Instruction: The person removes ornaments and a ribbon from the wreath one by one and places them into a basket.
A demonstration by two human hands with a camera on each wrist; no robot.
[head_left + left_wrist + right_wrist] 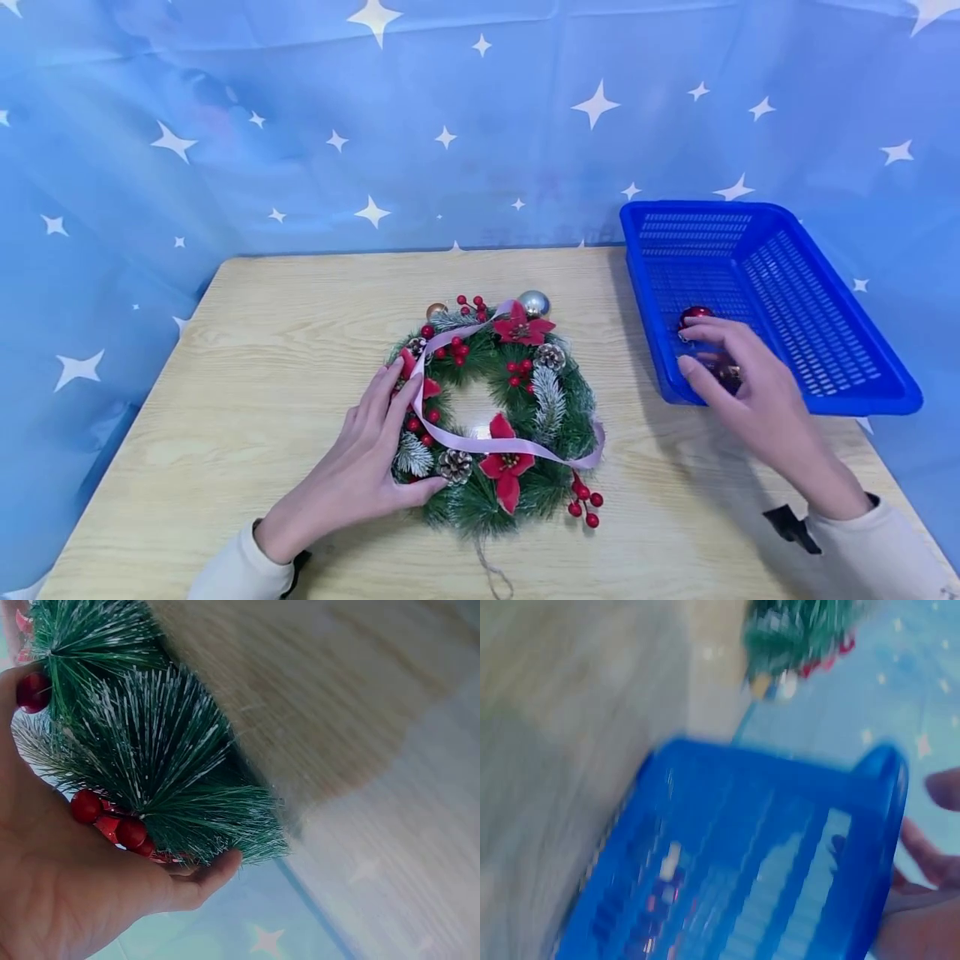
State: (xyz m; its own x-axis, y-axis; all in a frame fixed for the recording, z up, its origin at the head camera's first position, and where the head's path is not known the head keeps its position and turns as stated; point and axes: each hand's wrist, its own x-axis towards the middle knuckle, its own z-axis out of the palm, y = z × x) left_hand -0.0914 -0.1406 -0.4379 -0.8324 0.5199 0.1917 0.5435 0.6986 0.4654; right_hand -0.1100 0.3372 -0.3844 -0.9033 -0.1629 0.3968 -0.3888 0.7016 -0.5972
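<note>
A green Christmas wreath lies on the table, trimmed with red flowers, berries, pinecones and frosted sprigs. Across it runs a loose pale pink ribbon. My left hand holds the wreath's left side, thumb near a pinecone and fingers by a red flower; the left wrist view shows needles between thumb and fingers. Over the near left part of the blue basket is my right hand, fingers spread. Beside its fingertips sits a red ball ornament; a darker gold ornament is partly hidden beneath the hand.
Behind the wreath are a silver ball and a gold ball. A twine loop trails toward the table's front. Blue star-patterned cloth hangs behind the wooden table. The right wrist view is blurred.
</note>
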